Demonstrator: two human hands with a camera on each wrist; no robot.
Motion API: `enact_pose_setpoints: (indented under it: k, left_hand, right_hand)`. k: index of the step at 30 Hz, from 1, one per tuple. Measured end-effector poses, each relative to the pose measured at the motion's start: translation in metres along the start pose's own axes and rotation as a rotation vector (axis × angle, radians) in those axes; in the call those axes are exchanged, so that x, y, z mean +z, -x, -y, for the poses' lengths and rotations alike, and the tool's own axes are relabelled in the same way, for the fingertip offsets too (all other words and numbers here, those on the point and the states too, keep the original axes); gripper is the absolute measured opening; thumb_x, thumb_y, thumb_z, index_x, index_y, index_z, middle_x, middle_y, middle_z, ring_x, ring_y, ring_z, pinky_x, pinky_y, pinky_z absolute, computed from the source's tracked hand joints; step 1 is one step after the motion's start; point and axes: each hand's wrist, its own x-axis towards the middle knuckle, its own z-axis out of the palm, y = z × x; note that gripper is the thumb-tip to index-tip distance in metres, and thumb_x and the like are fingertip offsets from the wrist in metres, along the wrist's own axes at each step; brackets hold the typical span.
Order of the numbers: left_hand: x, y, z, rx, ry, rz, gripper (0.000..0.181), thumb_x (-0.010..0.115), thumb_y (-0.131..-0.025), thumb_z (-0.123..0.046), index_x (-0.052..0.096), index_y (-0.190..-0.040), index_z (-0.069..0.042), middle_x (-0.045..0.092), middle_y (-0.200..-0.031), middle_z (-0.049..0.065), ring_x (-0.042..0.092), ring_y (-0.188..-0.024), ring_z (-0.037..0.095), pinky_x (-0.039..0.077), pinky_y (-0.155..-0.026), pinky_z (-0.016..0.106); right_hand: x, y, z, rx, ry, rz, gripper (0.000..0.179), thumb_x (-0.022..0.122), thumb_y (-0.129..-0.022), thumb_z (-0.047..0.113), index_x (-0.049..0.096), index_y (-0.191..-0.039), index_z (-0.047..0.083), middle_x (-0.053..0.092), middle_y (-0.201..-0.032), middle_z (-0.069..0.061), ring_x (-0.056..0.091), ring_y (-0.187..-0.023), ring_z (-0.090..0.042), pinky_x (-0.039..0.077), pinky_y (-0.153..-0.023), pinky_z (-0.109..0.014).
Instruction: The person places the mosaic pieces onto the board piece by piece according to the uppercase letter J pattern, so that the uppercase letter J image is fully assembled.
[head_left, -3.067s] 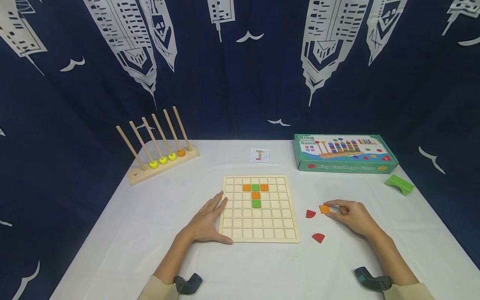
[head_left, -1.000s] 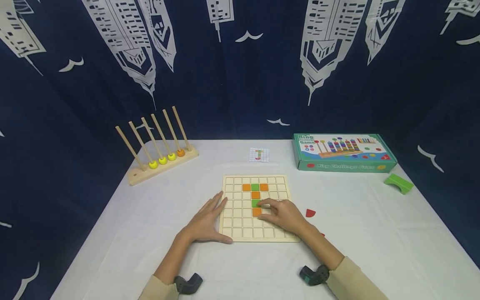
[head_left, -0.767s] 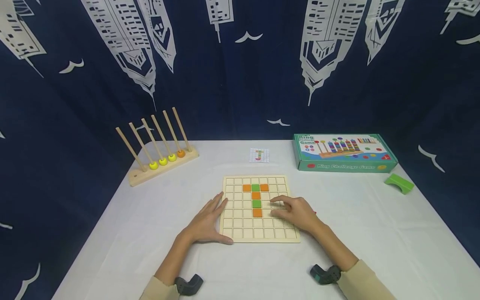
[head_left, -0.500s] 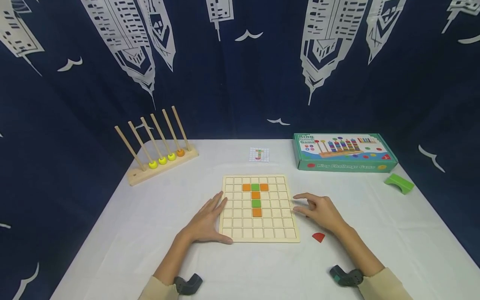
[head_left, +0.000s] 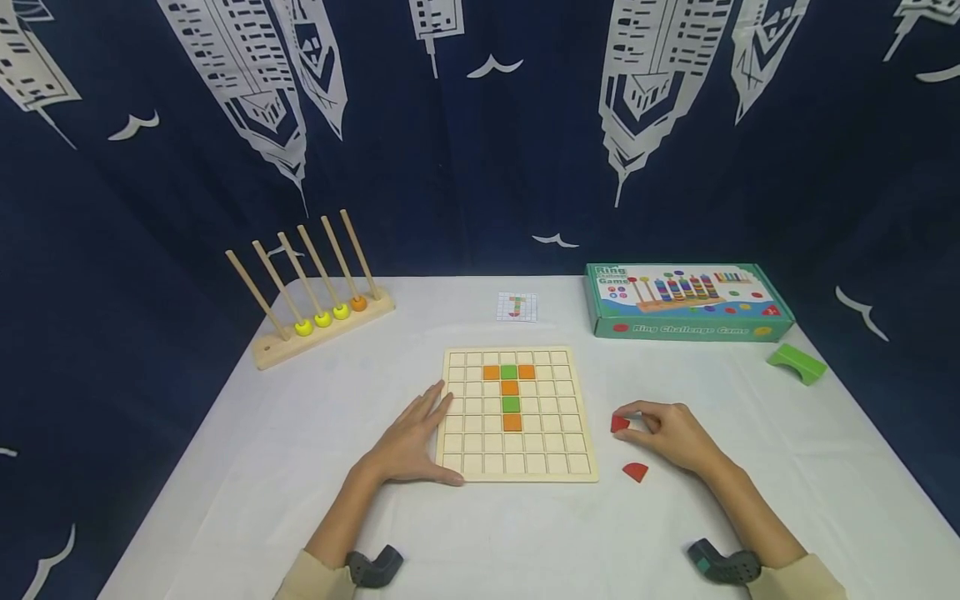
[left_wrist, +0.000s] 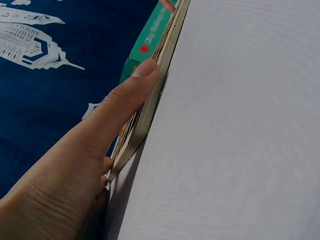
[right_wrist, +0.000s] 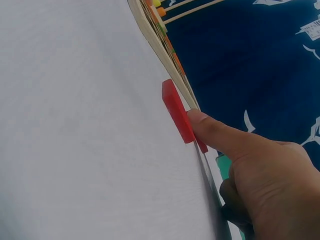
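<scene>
A wooden grid board [head_left: 480,462] lies on the white table. Orange and green square tiles [head_left: 511,404] sit in its cells in a T shape. My left hand [head_left: 408,442] rests at the board's left edge with fingers spread, the thumb at the lower corner; the left wrist view shows the thumb [left_wrist: 125,95] against the board's side. To the right of the board, my right hand [head_left: 675,433] pinches a red quarter-circle tile [head_left: 619,423] between thumb and forefinger. A second red quarter-circle tile [head_left: 635,472] lies nearer to me, untouched; in the right wrist view this red tile [right_wrist: 176,111] is in front.
A peg stand [head_left: 330,329] with yellow and orange beads stands at the back left. A small pattern card [head_left: 517,307] lies behind the board. At the back right are a Ring Challenge Game box [head_left: 690,331] and a green arch block [head_left: 797,363].
My right hand set an orange square tile in the board below the lower green one, let go, and moved right to a red quarter-circle tile, which it now pinches. The left hand stayed put.
</scene>
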Motion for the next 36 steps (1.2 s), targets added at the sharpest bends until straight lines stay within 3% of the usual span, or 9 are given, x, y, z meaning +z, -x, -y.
enact_pose_setpoints:
  k: [13, 20, 27, 36]
  left_hand:
    - [0.001, 0.000, 0.000, -0.007, 0.010, -0.005, 0.132, 0.064, -0.047, -0.083, 0.018, -0.148, -0.011, 0.002, -0.155, 0.004, 0.007, -0.139, 0.024, 0.021, -0.108, 0.045]
    - [0.001, 0.000, 0.000, -0.015, 0.004, 0.003, 0.133, 0.063, -0.047, -0.084, 0.018, -0.148, -0.011, 0.002, -0.155, 0.004, 0.007, -0.140, 0.024, 0.021, -0.108, 0.044]
    - [0.001, -0.001, 0.001, -0.011, -0.001, -0.002, 0.133, 0.063, -0.047, -0.084, 0.018, -0.148, -0.011, 0.002, -0.155, 0.005, 0.007, -0.140, 0.024, 0.021, -0.108, 0.044]
    - [0.000, -0.001, 0.001, -0.015, -0.001, -0.001, 0.133, 0.063, -0.046, -0.084, 0.017, -0.148, -0.011, 0.002, -0.155, 0.005, 0.007, -0.140, 0.023, 0.021, -0.108, 0.044]
  right_hand:
    - [0.000, 0.001, 0.002, -0.002, 0.013, -0.011, 0.025, 0.078, -0.073, 0.033, 0.071, -0.093, 0.019, 0.026, -0.047, 0.013, 0.020, -0.045, -0.002, 0.022, -0.041, -0.021]
    - [0.002, -0.001, 0.006, -0.069, -0.019, -0.048, 0.024, 0.078, -0.074, 0.033, 0.071, -0.094, 0.021, 0.025, -0.048, 0.014, 0.019, -0.045, 0.001, 0.021, -0.040, -0.020]
    - [0.013, -0.008, 0.026, -0.102, -0.054, -0.015, 0.026, 0.077, -0.074, 0.036, 0.071, -0.096, 0.023, 0.025, -0.047, 0.016, 0.018, -0.045, 0.002, 0.020, -0.040, -0.019]
    - [0.039, -0.018, 0.059, -0.235, -0.093, 0.060, 0.025, 0.074, -0.076, 0.038, 0.070, -0.097, 0.024, 0.024, -0.049, 0.020, 0.018, -0.045, 0.004, 0.020, -0.042, -0.015]
